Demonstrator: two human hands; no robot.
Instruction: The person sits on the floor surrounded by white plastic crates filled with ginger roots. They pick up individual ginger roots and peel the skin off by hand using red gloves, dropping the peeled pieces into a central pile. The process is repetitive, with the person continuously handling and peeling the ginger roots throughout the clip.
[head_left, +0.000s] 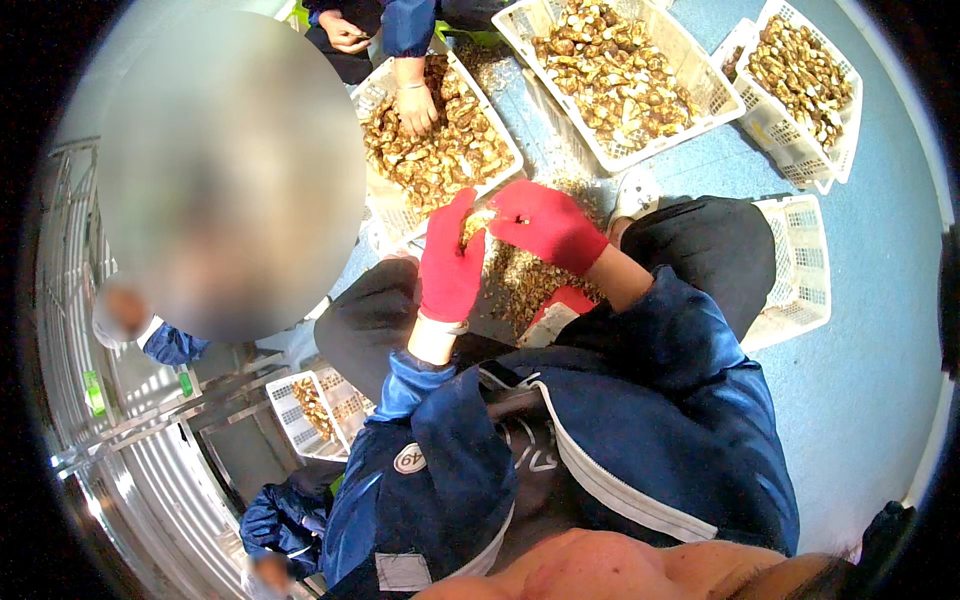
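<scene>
My left hand (452, 259), in a red knit glove, grips a small brown and white mushroom (476, 223) between thumb and fingers. Close beside it, my right hand (551, 229), also gloved in red, is curled with its fingertips at the mushroom's pale end. Whether the right hand holds a small tool is hidden. Just beyond both hands stands a white plastic crate (511, 169) heaped with mushrooms (465, 142). Mushroom trimmings (529, 285) lie scattered below my hands, between my legs. A red and white object (559, 315) sits there, partly covered by my sleeve.
Opposite, a co-worker's hand (417, 109) reaches into the same crate; their other hand (343, 31) holds something small. More mushroom-filled crates stand at a white crate (724, 112) and a stacked crate (799, 161). Another crate (814, 262) is by my right knee. Metal racks (67, 300) line the left.
</scene>
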